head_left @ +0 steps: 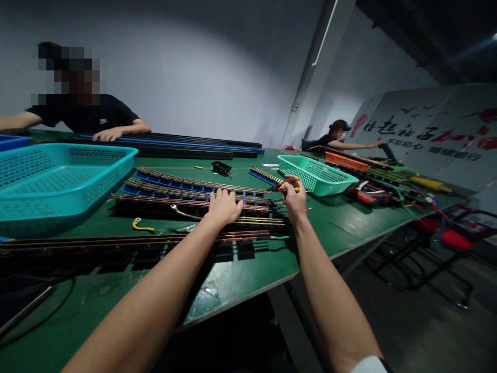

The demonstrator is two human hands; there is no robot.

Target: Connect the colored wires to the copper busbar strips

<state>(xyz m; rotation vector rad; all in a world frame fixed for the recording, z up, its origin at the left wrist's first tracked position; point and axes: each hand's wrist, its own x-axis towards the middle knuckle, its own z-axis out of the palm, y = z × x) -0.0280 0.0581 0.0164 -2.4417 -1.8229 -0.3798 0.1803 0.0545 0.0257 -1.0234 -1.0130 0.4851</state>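
My left hand (224, 206) rests on curved copper-coloured rails (186, 192) set in blue and black holders, its fingers lying apart across them. At the right end of these rails, my right hand (294, 199) is closed round a pair of pliers (278, 185) with yellow-orange handles. The jaws point left toward the rail ends; whether they grip anything is too small to tell. Nearer me lies another long row of copper-coloured rails (135, 240) in black holders. A short wire with a yellow sleeve and ring lug (143, 226) lies left of my left hand.
A large turquoise basket (112, 171) stands at left, a green basket (330, 181) beyond my right hand. Long dark strips (186, 147) lie at the back by a co-worker (104, 114). Red-handled tools (368, 197) and cables are at right. The table edge (248, 296) runs close to me.
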